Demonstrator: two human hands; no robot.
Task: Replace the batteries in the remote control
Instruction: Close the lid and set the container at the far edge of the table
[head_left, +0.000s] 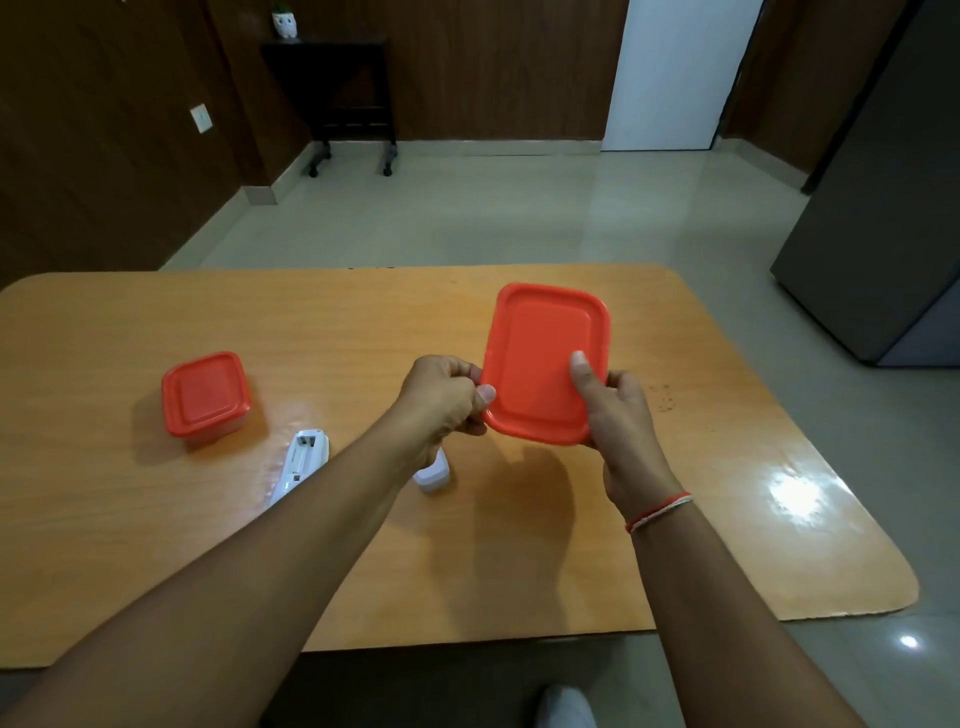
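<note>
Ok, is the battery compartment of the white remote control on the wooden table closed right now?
No, the white remote control lies with its battery compartment open, and its white cover sits apart on the wooden table.

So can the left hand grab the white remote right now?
Probably not yet: the left hand is pinching the red-lidded box together with the right hand. The remote lies uncovered just beneath the left forearm.
</note>
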